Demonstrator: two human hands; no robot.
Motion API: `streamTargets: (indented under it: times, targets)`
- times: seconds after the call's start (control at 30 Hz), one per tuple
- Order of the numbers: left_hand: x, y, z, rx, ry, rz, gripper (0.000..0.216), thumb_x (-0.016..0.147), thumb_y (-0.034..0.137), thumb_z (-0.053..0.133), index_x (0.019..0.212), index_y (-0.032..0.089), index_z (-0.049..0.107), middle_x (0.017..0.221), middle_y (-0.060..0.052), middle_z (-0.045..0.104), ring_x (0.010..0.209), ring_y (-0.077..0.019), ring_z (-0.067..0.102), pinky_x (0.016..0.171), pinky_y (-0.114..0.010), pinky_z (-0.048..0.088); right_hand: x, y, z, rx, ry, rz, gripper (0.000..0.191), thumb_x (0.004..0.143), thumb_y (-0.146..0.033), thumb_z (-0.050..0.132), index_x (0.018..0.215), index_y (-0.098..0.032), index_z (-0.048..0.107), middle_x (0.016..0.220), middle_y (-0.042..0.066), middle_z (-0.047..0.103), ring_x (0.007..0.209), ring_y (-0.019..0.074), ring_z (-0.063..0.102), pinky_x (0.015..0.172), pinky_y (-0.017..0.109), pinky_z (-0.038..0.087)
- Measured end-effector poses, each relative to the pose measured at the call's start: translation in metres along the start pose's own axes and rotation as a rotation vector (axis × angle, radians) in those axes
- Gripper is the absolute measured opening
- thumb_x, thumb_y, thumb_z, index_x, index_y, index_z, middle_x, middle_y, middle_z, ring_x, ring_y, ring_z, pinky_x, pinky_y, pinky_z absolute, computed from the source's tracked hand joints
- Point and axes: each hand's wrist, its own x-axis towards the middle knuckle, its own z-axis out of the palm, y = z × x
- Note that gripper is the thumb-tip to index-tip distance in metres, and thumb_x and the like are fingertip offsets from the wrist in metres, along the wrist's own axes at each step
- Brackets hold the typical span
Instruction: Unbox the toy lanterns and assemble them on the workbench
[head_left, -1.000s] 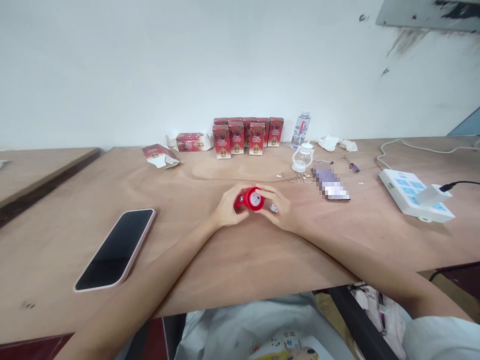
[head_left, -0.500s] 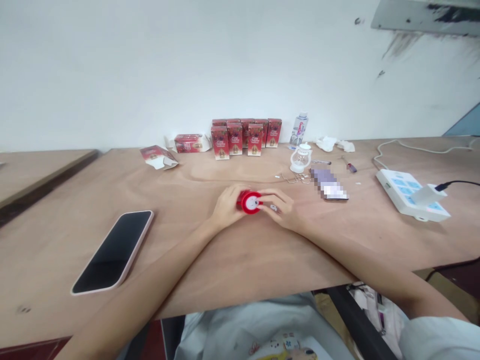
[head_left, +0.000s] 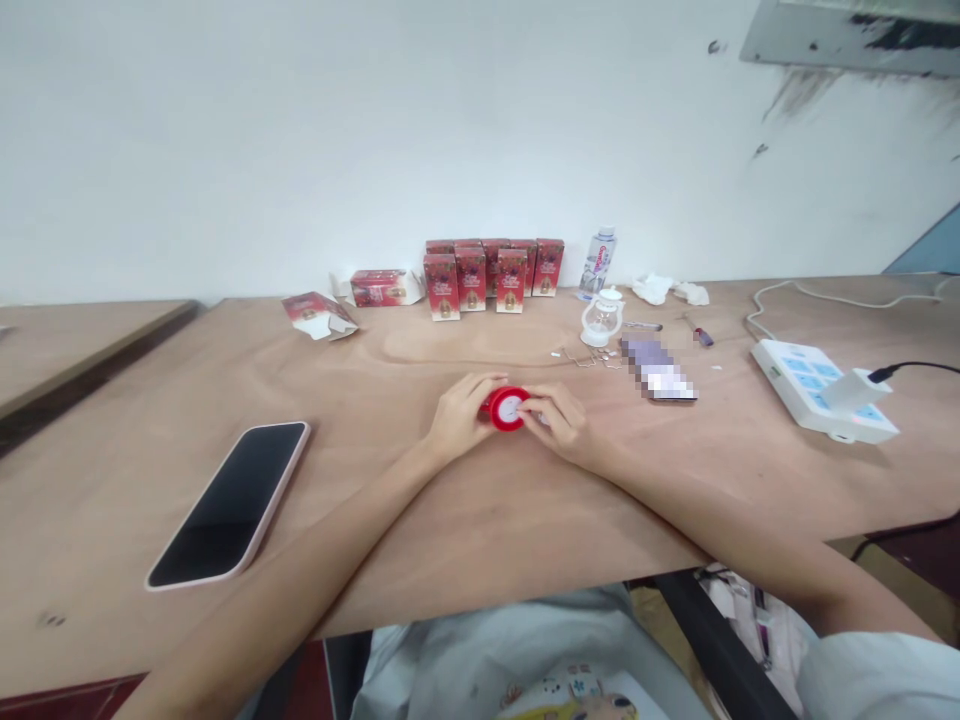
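Both my hands meet at the middle of the wooden table (head_left: 465,520). My left hand (head_left: 459,414) is wrapped round a small red round part (head_left: 504,408) with a white centre, its flat end turned toward me. My right hand (head_left: 559,420) pinches at the right edge of that same red part, fingers curled. A small clear lantern globe with a white cap (head_left: 601,319) stands farther back, with a few thin wire pieces (head_left: 592,357) lying beside it.
A black phone in a pink case (head_left: 229,502) lies at the left. Several red boxes (head_left: 491,270) and a water bottle (head_left: 599,262) stand by the wall. A white power strip (head_left: 823,403) with a cable sits at the right, and a small screwdriver (head_left: 701,333) lies near it.
The red part has turned in my hands so that its white centre faces me more squarely. My hands stayed in about the same spot.
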Motion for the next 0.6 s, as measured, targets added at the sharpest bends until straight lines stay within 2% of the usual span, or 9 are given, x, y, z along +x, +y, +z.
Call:
streamTargets:
  times: [0.1,0.37,0.6]
  targets:
    - [-0.0004,-0.0008,0.0002,0.009,0.003,0.018,0.032,0.079,0.030,0.064,0.107,0.017,0.056,0.109,-0.011,0.065,0.102,-0.0222,0.061,0.085,-0.036,0.051,-0.0001,-0.0010,0.0009,-0.019,0.032,-0.022,0.012,0.087,-0.018,0.052,0.095,-0.018,0.060,0.095,0.011,0.064,0.088,0.0194,0.063,0.075,0.033,0.055]
    - [-0.0005,-0.0005,0.0000,0.044,-0.007,-0.004,0.030,0.080,0.031,0.062,0.107,0.018,0.057,0.109,-0.011,0.065,0.102,-0.0224,0.062,0.085,-0.037,0.052,-0.0017,-0.0009,0.0012,0.096,-0.024,0.058,0.014,0.089,-0.020,0.050,0.096,-0.019,0.061,0.096,0.012,0.062,0.091,0.0205,0.062,0.079,0.035,0.053]
    - [-0.0007,-0.0001,0.0000,0.057,0.000,0.008,0.028,0.081,0.028,0.061,0.106,0.017,0.057,0.110,-0.011,0.065,0.102,-0.0225,0.061,0.085,-0.036,0.052,-0.0004,-0.0009,0.0009,0.018,-0.032,0.022,0.013,0.089,-0.019,0.049,0.094,-0.018,0.061,0.091,0.012,0.062,0.087,0.0202,0.062,0.074,0.034,0.054]
